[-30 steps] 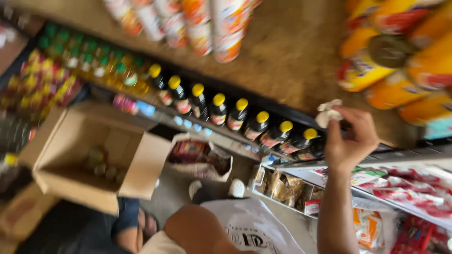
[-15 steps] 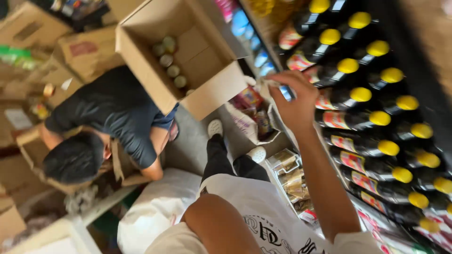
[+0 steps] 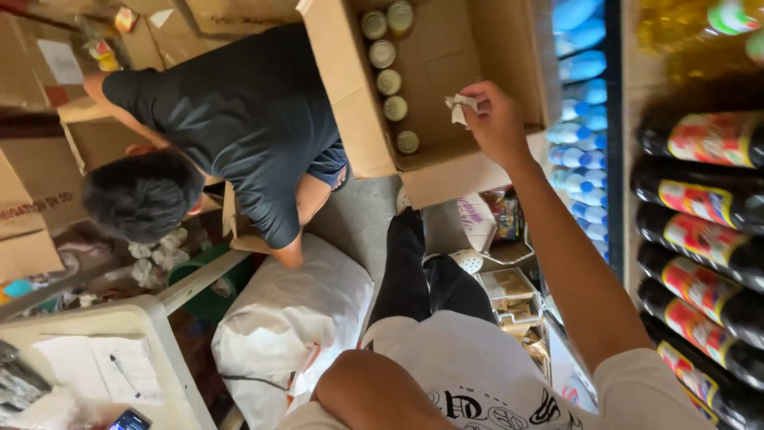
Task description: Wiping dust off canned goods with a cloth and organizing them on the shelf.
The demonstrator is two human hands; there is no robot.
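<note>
One right hand (image 3: pixel 497 119), seemingly pinching crumpled paper (image 3: pixel 459 107), above box (image 3: pixel 350 87) rim.

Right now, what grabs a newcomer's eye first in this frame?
The right hand, pinching a crumpled white scrap over an open cardboard box with a row of lidded jars inside. Left of the box, a person in a dark shirt crouches; dark bottles line the shelves at right.

The right hand (image 3: pixel 495 119) pinches a crumpled white scrap (image 3: pixel 460 107) above the open cardboard box (image 3: pixel 350 87). Inside the box, lidded jars (image 3: pixel 388 81) stand in a row along its left wall.
</note>
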